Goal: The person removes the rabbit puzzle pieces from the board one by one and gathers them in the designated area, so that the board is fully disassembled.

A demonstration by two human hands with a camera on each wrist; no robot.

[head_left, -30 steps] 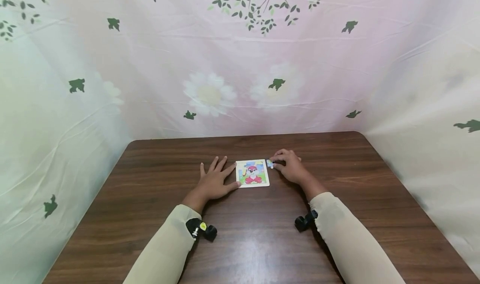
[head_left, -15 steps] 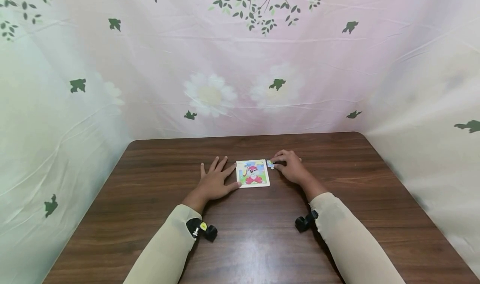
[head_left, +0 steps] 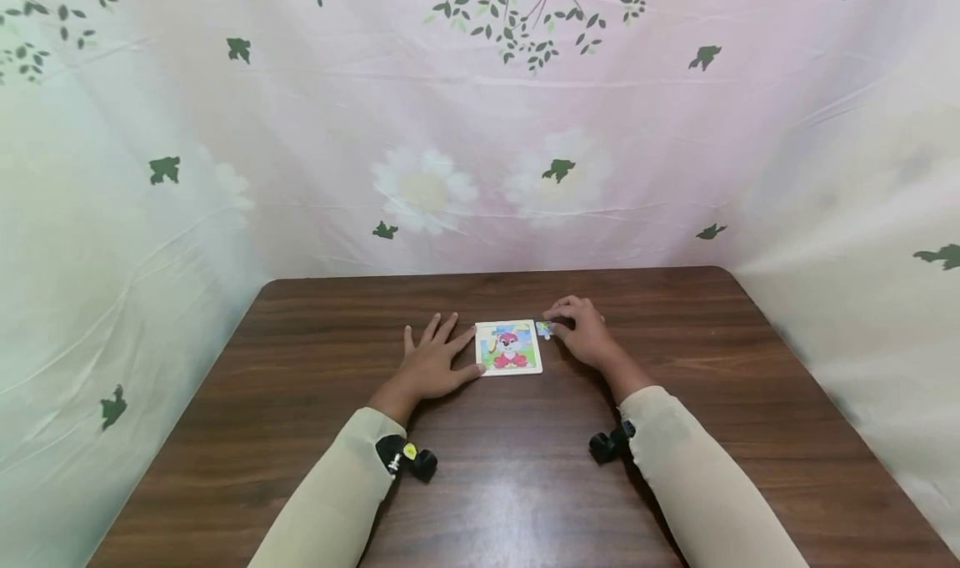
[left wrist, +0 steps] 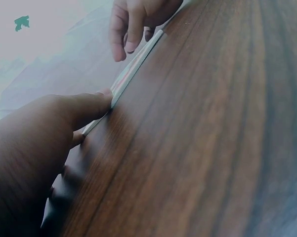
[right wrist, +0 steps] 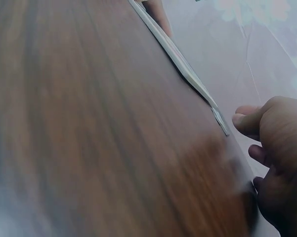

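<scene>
A small square jigsaw puzzle [head_left: 510, 351] with a white border and a picture of a pink-and-red cartoon animal lies flat on the wooden table. My left hand [head_left: 430, 368] rests spread at its left side, with thumb and index finger touching the border. Just off the puzzle's upper right corner lies a small blue puzzle piece [head_left: 543, 330]. My right hand [head_left: 587, 336] is bent over that piece, index finger and thumb close around it. In the right wrist view its fingertips hover a little apart from the loose piece [right wrist: 220, 121].
The brown wooden table [head_left: 480, 451] runs back to a pale curtain [head_left: 480, 118] printed with leaves and flowers. More of this cloth hangs at both sides. A dark camera [head_left: 423, 465] sits on the left wrist, another camera [head_left: 602, 448] on the right.
The head view has shifted slightly. The left hand and puzzle keep their places; the right thumb and index finger have eased slightly off the small piece.
</scene>
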